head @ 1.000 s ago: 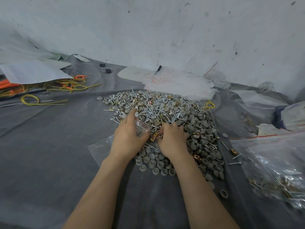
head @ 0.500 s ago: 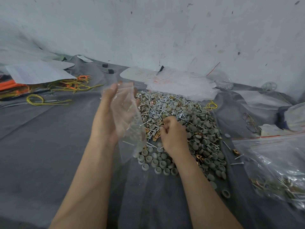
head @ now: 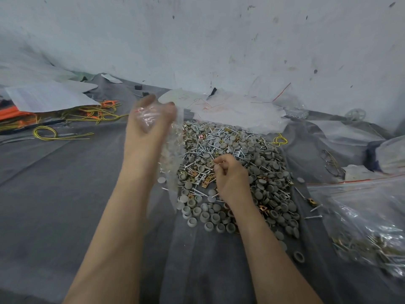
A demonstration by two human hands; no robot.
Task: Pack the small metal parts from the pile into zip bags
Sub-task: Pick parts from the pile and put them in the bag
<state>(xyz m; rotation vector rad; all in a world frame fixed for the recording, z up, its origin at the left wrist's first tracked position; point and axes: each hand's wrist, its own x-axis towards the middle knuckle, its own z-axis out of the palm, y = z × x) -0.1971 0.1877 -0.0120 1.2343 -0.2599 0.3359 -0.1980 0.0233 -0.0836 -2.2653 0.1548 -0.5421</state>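
Before loading, hold the mouth of the zip bag (head: 173, 156) open and bring it close to the pile (head: 252, 154), so that parts drop straight in without spilling. The left hand (head: 151, 128) is raised at the pile's left edge. Its fingers grasp the bag's top and the clear body hangs below; blur hides the mouth. The right hand (head: 232, 178) sits low on the pile of screws, grey caps and brass clips, which lies on a grey cloth (head: 65, 194). Its fingers are curled and appear to pinch a small metal part.
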